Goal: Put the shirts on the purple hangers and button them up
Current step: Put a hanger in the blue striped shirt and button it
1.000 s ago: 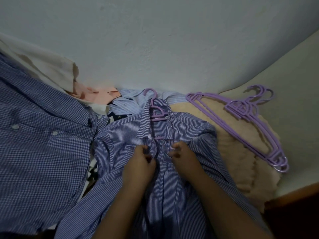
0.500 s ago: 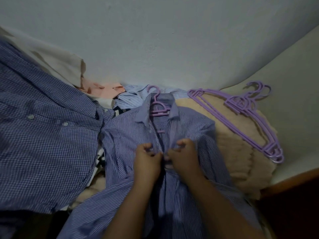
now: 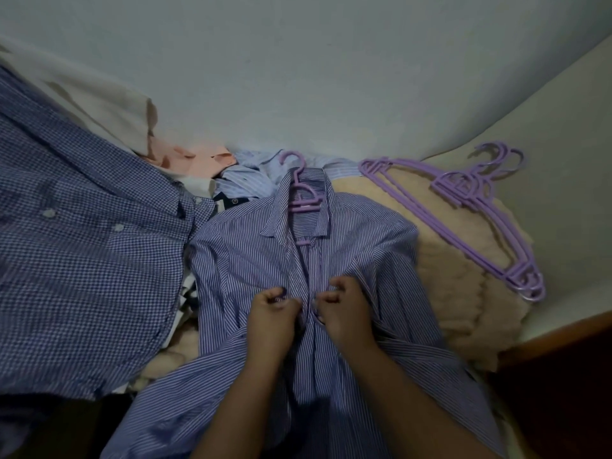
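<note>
striped shirt [image 3: 347, 253] laid front-up on a purple hanger [image 3: 303, 197] | left hand [image 3: 273, 313] and right hand [image 3: 344, 306] curled, placket edges pinched mid-chest; spare hangers [image 3: 463, 207] lying at right

A plain pale grey-white wall [image 3: 314, 77] fills the upper view under dim light. At lower right, a brown wooden edge [image 3: 559, 336] borders a cream-coloured mattress surface [image 3: 569, 200].

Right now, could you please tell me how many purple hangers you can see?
At least 4: one hanger inside the striped shirt, about three stacked at right; more may be hidden.
</note>
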